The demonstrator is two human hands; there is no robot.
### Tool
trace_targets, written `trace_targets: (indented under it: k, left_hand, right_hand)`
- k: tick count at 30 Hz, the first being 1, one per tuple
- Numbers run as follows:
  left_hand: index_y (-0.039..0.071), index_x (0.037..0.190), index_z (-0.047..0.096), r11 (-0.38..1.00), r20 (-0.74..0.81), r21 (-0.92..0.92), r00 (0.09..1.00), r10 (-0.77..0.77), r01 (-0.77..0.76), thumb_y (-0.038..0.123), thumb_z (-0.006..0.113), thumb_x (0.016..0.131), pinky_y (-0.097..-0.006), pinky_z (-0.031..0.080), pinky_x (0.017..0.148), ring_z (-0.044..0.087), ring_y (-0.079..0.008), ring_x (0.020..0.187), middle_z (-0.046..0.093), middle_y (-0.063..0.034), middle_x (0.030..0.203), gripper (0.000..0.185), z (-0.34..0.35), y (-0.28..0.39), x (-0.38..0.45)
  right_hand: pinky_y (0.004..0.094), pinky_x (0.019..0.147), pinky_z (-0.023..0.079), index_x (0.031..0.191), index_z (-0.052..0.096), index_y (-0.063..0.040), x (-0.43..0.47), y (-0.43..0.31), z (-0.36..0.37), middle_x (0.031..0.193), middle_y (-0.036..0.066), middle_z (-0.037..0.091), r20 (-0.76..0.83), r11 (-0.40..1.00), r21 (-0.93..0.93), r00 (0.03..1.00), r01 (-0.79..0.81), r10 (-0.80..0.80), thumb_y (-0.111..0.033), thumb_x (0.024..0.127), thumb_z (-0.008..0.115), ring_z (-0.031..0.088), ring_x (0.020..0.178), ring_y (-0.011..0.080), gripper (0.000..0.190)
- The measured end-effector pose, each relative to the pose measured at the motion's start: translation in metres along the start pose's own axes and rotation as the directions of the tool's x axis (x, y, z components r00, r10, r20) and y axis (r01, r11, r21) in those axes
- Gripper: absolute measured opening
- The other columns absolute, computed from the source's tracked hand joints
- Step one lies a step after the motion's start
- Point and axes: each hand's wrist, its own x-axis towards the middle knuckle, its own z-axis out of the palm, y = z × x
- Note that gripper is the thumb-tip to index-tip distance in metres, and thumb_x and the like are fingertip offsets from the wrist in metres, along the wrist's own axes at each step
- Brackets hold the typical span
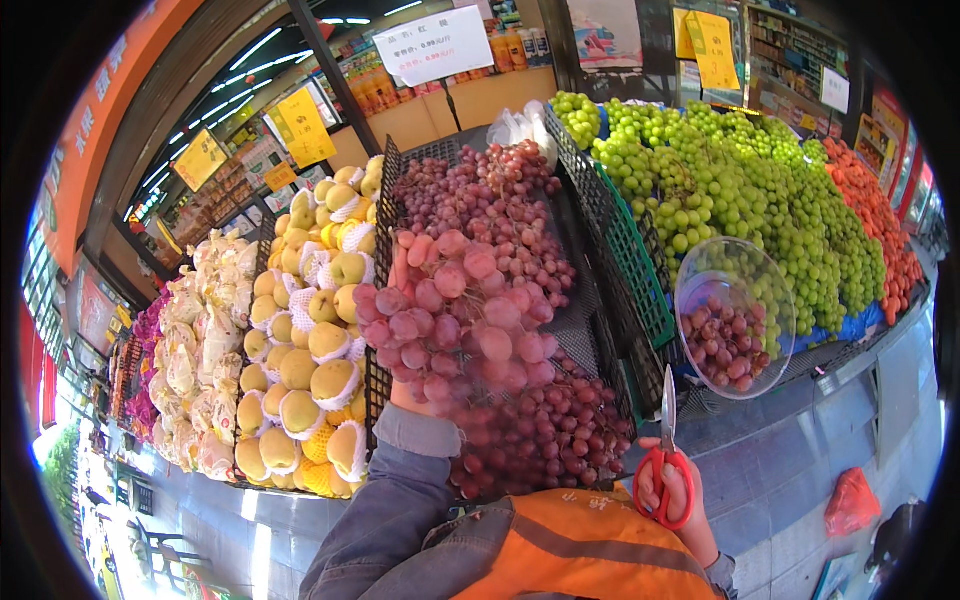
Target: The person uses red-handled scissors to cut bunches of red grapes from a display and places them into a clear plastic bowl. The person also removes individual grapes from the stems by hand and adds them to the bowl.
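A large bunch of red grapes [457,315] is held up near the camera by my left hand [409,262], mostly hidden behind the fruit with only some fingers and the wrist showing. At lower right, my right hand [675,487] grips red-handled scissors [669,420], blades together and pointing up. More red grapes [555,435] lie in the crate below and behind the bunch. To the right, a clear plastic bowl [735,315] with loose red grapes in it rests tilted against the green grapes [727,180].
Left of the red grapes stand a black crate wall [388,172], pears in foam nets [330,330] and bagged fruit [202,337]. A green crate edge [634,255] divides red from green grapes. Orange-red fruit [862,195] is at far right. A red plastic bag [853,502] lies on the floor.
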Motion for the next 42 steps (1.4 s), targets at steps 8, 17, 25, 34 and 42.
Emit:
trace_targets:
  k: [8,17,25,34,42]
  left_hand:
    - [0.005,0.092,0.052,0.996,0.000,-0.053,0.997,-0.079,0.079,0.015,0.045,0.096,-0.0300,0.044,0.067,0.052,-0.0173,0.082,0.053,-0.0050,0.090,0.013,0.007,-0.003,0.004]
    - [0.006,0.092,0.051,0.977,0.071,-0.118,0.983,-0.168,0.175,0.017,0.045,0.096,-0.0311,0.045,0.067,0.052,-0.0183,0.083,0.053,-0.0056,0.091,0.014,0.027,-0.023,0.023]
    - [0.006,0.091,0.051,0.939,0.185,-0.148,0.942,-0.281,0.310,0.018,0.045,0.096,-0.0320,0.046,0.068,0.053,-0.0191,0.083,0.054,-0.0061,0.092,0.015,0.071,-0.059,0.051]
    - [0.006,0.090,0.051,0.861,0.329,-0.197,0.859,-0.392,0.469,0.020,0.045,0.096,-0.0331,0.046,0.068,0.053,-0.0201,0.084,0.054,-0.0067,0.093,0.016,0.147,-0.131,0.094]
    - [0.007,0.090,0.050,0.797,0.391,-0.208,0.796,-0.463,0.566,0.021,0.045,0.096,-0.0340,0.047,0.068,0.054,-0.0209,0.085,0.055,-0.0073,0.094,0.017,0.209,-0.196,0.108]
  right_hand:
    - [0.0218,0.047,0.038,0.127,0.044,0.004,0.000,-0.003,0.005,0.065,0.005,0.051,-0.006,1.000,-0.012,1.000,0.021,-0.021,-0.024,0.092,0.053,0.043,0.049,0.0084,0.046]
    - [0.0173,0.052,0.034,0.126,0.047,0.003,0.021,-0.055,0.032,0.069,0.001,0.051,0.305,0.986,-0.079,0.938,-0.146,0.164,-0.017,0.092,0.056,0.043,0.053,0.0049,0.041]
    - [0.0177,0.050,0.036,0.119,0.055,-0.003,0.024,-0.130,0.032,0.071,-0.003,0.055,0.219,0.893,-0.325,0.894,-0.312,0.392,-0.028,0.092,0.060,0.046,0.058,0.0029,0.037]
    - [0.0192,0.047,0.033,0.100,0.061,-0.008,0.023,-0.209,-0.003,0.068,-0.004,0.053,-0.067,0.705,-0.646,0.942,-0.292,0.329,-0.043,0.088,0.063,0.044,0.055,0.0027,0.037]
    - [0.0213,0.042,0.029,0.078,0.060,-0.011,0.017,-0.275,-0.045,0.058,-0.005,0.047,-0.186,0.532,-0.779,0.933,-0.332,0.309,-0.055,0.085,0.061,0.040,0.047,0.0040,0.044]
